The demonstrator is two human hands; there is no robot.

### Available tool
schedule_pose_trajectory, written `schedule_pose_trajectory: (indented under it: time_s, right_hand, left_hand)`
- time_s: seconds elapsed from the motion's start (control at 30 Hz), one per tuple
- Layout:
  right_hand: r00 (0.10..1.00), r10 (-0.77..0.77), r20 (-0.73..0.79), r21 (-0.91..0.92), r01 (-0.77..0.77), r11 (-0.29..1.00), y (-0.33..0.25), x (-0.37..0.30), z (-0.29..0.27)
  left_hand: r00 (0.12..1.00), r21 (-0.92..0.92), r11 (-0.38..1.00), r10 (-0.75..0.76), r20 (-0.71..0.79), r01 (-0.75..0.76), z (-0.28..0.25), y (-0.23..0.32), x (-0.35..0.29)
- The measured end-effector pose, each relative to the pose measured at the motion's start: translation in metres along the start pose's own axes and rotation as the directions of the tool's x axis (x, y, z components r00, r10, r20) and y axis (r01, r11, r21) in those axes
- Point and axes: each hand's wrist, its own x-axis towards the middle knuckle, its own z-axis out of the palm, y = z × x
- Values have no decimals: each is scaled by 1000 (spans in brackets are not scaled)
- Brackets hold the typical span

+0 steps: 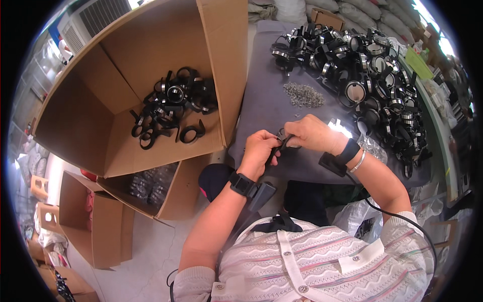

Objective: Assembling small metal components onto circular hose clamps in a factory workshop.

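Both hands meet over the near edge of the grey-covered table (261,95). A small black part, partly a curved band (283,134), lies between them; fingers hide most of it. My left hand (260,151) is closed on its lower end. At its upper end, my right hand (309,135) pinches with thumb and forefinger; anything smaller in that pinch is hidden. Just beyond the hands sits a pile of tiny metal pieces (304,95). Farther right spreads a large heap of black straps with round silver-rimmed discs (355,92).
At the left a big open cardboard box (123,146) holds black ring-shaped parts with tabs (173,103). Below it stand a box of clear plastic pieces (151,186) and another cardboard box (93,226). Stacked sacks (359,15) line the back. A cable (402,215) runs by my right arm.
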Motion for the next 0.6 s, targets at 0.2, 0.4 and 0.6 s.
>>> schedule_pose_trajectory:
  time_s: [0.2, 0.4, 0.6]
  right_hand:
    - [1000, -2, 1, -19, 2, 1000, -2, 2, -2]
    - [999, -32, 15, -29, 32, 999, -1, 6, -4]
    - [995, 56, 78, 84, -63, 994, -1, 10, -8]
  left_hand:
    - [1000, -1, 1000, 12, 23, -12, -3, -1, 1]
    - [999, -46, 999, -10, 44, 12, -6, 3, 3]
    - [999, 24, 999, -26, 39, 25, -2, 4, 2]
